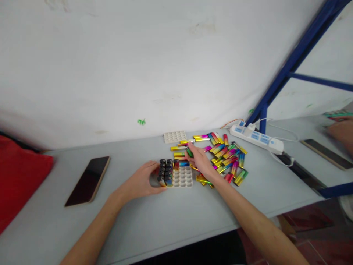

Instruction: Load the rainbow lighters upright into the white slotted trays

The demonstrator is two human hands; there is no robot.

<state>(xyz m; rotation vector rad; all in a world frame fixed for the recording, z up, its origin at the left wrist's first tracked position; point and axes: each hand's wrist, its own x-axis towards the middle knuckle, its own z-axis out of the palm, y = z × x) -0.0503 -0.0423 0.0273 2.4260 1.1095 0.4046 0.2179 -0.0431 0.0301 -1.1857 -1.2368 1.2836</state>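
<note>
A white slotted tray (184,177) lies on the grey table (165,217), its left columns filled with upright lighters (165,172). My left hand (143,181) curls round the tray's left end and steadies it. My right hand (199,159) reaches over the tray's far side, fingers pinched on a green lighter (189,152). A heap of rainbow-coloured lighters (226,156) is spread to the right of that hand.
A second white tray (175,136) lies by the wall. A phone (88,180) rests face up at left, beside red cloth (19,176). A power strip (257,138) sits at right below a blue frame (292,60). Another person's hand (342,133) shows at far right.
</note>
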